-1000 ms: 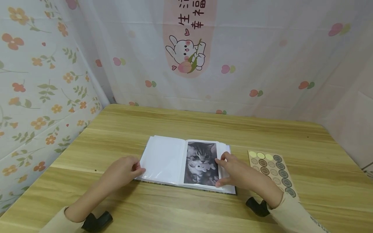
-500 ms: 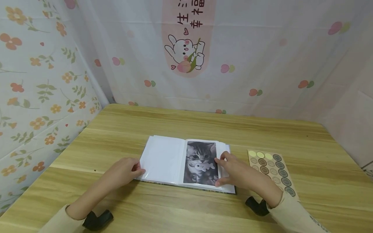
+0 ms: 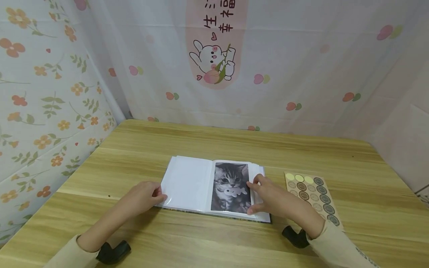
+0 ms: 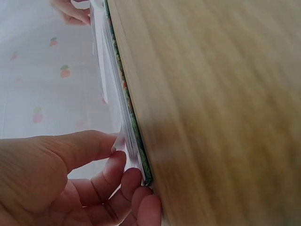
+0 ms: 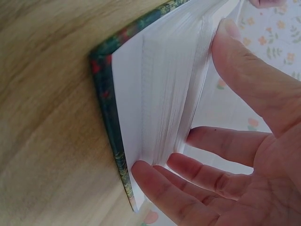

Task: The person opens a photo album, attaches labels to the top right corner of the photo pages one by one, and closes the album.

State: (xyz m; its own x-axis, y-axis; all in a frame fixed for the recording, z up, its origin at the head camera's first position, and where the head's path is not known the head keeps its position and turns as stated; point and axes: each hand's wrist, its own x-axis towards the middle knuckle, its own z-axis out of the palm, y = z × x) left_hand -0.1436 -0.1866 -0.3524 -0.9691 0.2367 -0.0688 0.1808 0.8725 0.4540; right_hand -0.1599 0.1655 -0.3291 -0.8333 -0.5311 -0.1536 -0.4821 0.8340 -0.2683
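Observation:
A photo album [image 3: 187, 182] lies spread on the wooden table, its left page white and its right page bearing a black-and-white kitten photo [image 3: 231, 186]. At the album's left edge, my left hand [image 3: 142, 197] pinches a clear page [image 4: 120, 140] between thumb and index finger, plain in the left wrist view. My right hand [image 3: 275, 197] rests at the right side, thumb and fingertips touching the page edges with a gap between them. In the right wrist view, the stacked pages [image 5: 171, 89] and the dark patterned cover [image 5: 107, 94] show beside the spread fingers.
To the right lies a brown sheet of round stickers [image 3: 313, 197], partly covered by the right forearm. Black curved pieces [image 3: 114, 253] sit under each wrist. Patterned curtains [image 3: 151, 74] hang behind and beside the table [image 3: 201, 242].

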